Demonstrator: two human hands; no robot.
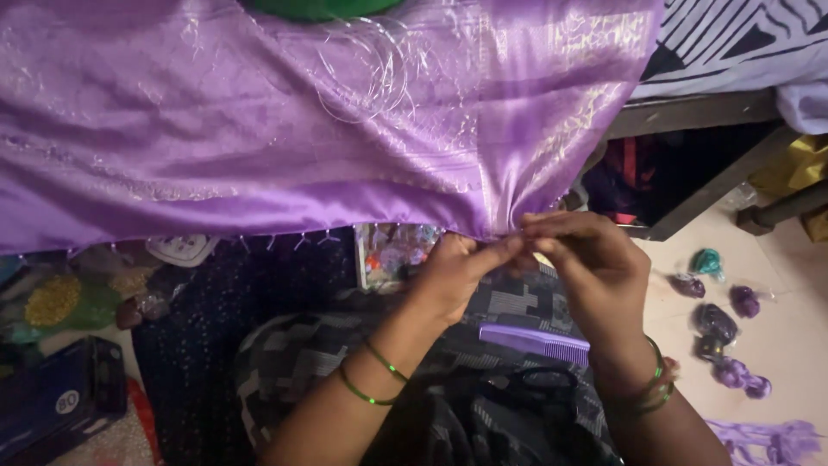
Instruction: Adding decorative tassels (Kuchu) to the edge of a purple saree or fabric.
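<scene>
A shiny purple cloth (259, 129) hangs across the upper half of the view, its lower hem running from left to middle right. My left hand (457, 272) and my right hand (591, 267) meet at the hem's corner, fingertips pinched together on the cloth's edge. Both wrists wear thin green bangles. A coil of clear thread (362, 73) lies on the cloth above. What sits between the fingertips is too small to tell.
A purple comb (535, 343) and black scissors (535, 384) rest on my lap. Purple thread bundles (724, 345) lie on the floor at right. A dark blue box (60, 401) sits lower left. A bag of beads (392, 250) hangs under the hem.
</scene>
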